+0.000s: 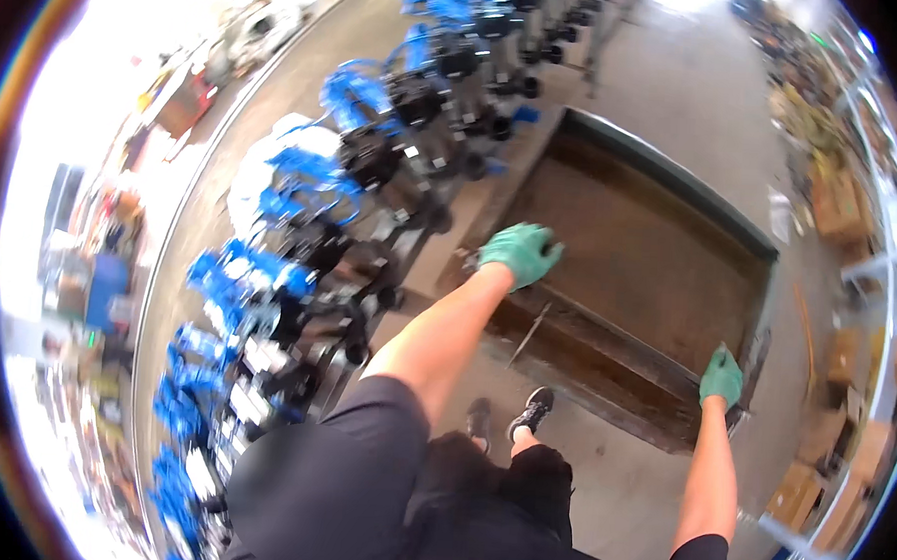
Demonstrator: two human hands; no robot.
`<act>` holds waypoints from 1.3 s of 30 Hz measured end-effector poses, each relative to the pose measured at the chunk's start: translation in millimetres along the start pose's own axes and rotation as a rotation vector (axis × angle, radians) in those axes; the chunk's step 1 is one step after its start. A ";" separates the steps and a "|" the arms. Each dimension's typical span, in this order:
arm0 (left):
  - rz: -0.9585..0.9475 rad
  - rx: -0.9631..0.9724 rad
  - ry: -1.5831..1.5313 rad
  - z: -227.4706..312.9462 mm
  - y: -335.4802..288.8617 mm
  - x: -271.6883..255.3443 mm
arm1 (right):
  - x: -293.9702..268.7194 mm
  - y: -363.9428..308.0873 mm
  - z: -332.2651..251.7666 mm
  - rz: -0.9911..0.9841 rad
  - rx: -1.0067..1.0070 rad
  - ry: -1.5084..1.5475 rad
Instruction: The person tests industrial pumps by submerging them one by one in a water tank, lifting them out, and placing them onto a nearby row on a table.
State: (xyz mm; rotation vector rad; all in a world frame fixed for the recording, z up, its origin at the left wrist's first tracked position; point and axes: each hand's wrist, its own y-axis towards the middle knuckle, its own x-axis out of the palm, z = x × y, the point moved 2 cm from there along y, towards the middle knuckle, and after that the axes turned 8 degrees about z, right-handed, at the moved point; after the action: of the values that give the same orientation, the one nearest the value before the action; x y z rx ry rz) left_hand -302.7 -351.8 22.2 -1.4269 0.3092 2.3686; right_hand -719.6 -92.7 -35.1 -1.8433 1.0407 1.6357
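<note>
A large shallow brown metal bin [642,213], with a grey raised rim and a lower ledge on its near side, stands in front of me. At its near left corner is my left hand [523,255], in a green glove, with fingers bent over the edge. My right hand [721,378], also in a green glove, is closed on the rim near the right corner. The fingertips of both hands are partly hidden. A thin rod [529,336] sticks out from the bin's near side, between the hands.
Along the left runs a long row of black machine parts [374,157] with blue wrapping [352,88], close to the bin. Shelving [875,129] and cardboard boxes [797,495] line the right side. My shoes [533,412] stand on the grey floor [600,487] just before the bin.
</note>
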 end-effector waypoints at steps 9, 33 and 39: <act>1.024 -0.122 -0.201 -26.2 -180.5 -132.4 | -11.3 -1.1 -3.6 -0.041 -0.038 0.041; 0.509 0.018 -0.722 35.5 -239.4 -233.9 | -120.5 -206.8 -203.8 -0.986 -0.148 0.742; 0.271 0.377 -0.936 144.4 -198.9 -198.9 | -145.7 -219.5 -210.1 -0.716 -0.190 1.464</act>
State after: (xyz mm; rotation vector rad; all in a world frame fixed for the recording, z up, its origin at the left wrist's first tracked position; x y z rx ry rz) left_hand -252.7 -155.5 264.9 -0.0464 0.6506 2.6893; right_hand -417.8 -85.4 114.7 -3.0132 0.4418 -0.2254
